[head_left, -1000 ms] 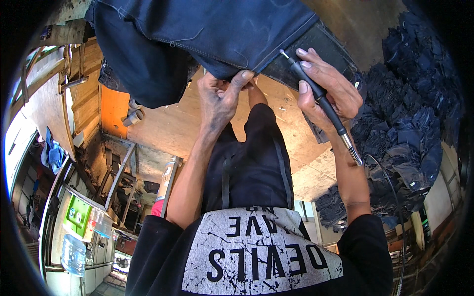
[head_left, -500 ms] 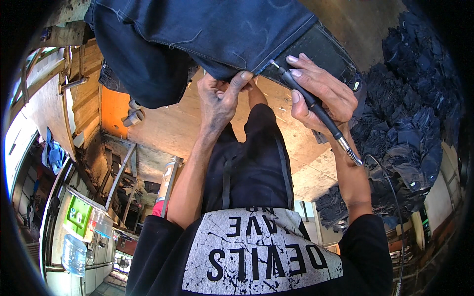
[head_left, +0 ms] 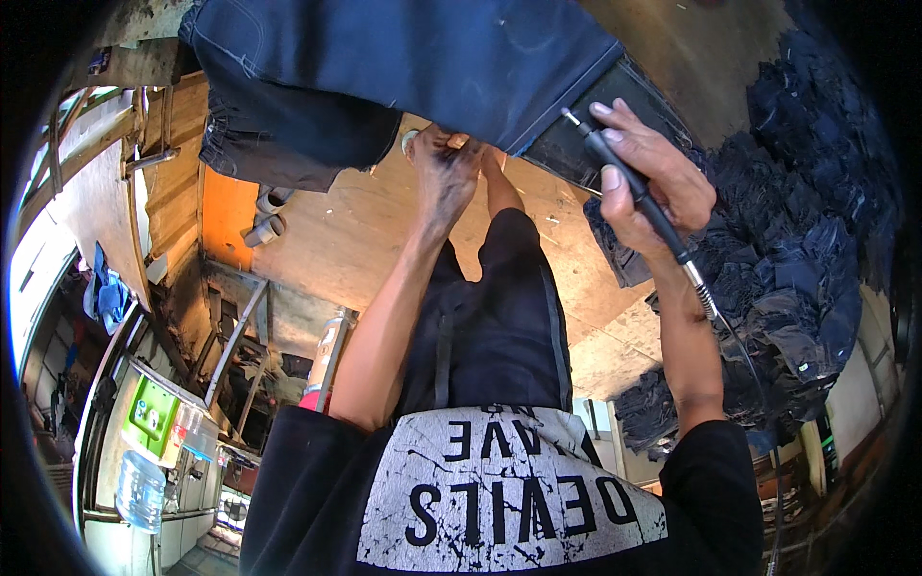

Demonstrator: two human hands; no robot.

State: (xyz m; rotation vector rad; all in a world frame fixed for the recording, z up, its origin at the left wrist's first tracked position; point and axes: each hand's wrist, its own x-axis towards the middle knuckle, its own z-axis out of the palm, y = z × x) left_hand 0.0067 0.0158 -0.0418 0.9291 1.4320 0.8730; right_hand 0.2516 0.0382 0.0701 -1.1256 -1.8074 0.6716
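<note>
One clear plastic water bottle (head_left: 141,490) stands far left. One dark blue denim garment (head_left: 403,67) lies across the plywood table (head_left: 346,240); the left hand (head_left: 444,173) pinches its hem. The right hand (head_left: 648,178) grips one slim black rotary tool (head_left: 639,197), tip at the denim, beside one heap of dark denim pieces (head_left: 797,240).

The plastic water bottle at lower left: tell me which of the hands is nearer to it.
Left. The left hand pinches the dark denim's edge, on the plastic water bottle's side. The right hand, holding the pen-like rotary tool, is farther right.
</note>
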